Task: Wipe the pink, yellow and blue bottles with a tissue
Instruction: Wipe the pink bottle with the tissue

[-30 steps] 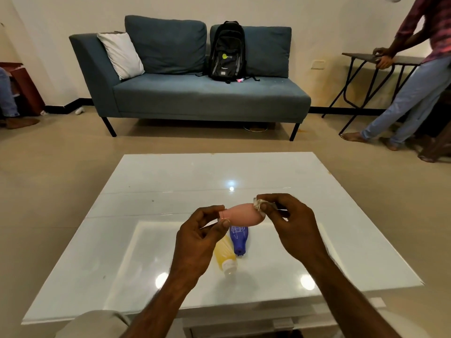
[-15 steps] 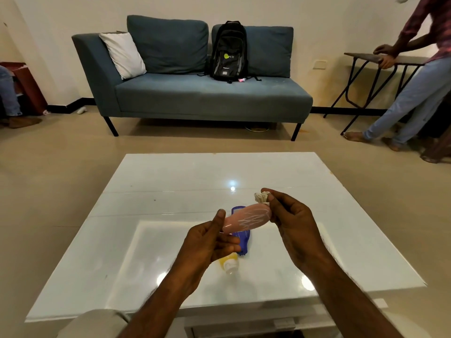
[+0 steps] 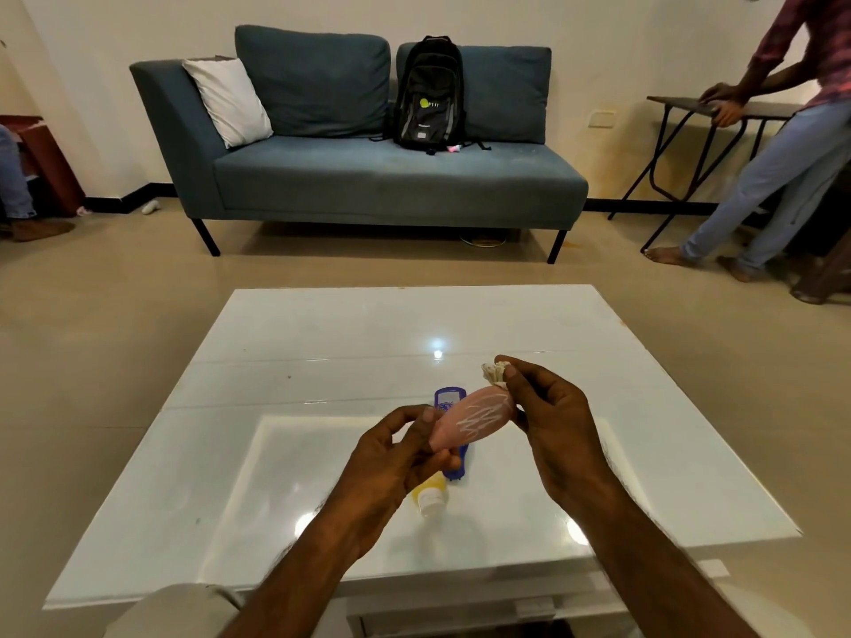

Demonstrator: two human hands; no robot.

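Note:
My left hand [image 3: 391, 458] grips the lower end of the pink bottle [image 3: 469, 423], which is held tilted above the white table [image 3: 285, 343] with white writing showing on its side. My right hand [image 3: 548, 416] pinches a crumpled tissue [image 3: 492, 373] at the bottle's upper end. The blue bottle [image 3: 449, 398] lies on the table below the pink one and is partly hidden by it. The yellow bottle [image 3: 430, 492], with a white cap, lies beside it, half covered by my left hand.
A blue sofa [image 3: 368, 177] with a white cushion [image 3: 228, 101] and a black backpack [image 3: 428, 94] stands beyond the table. A person [image 3: 778, 131] leans on a folding table [image 3: 690, 108] at the right. Another person's leg [image 3: 14, 186] is at the far left.
The pink bottle has turned from lying level to tilted, its writing now facing up. My right hand has lifted with the tissue to the bottle's upper end.

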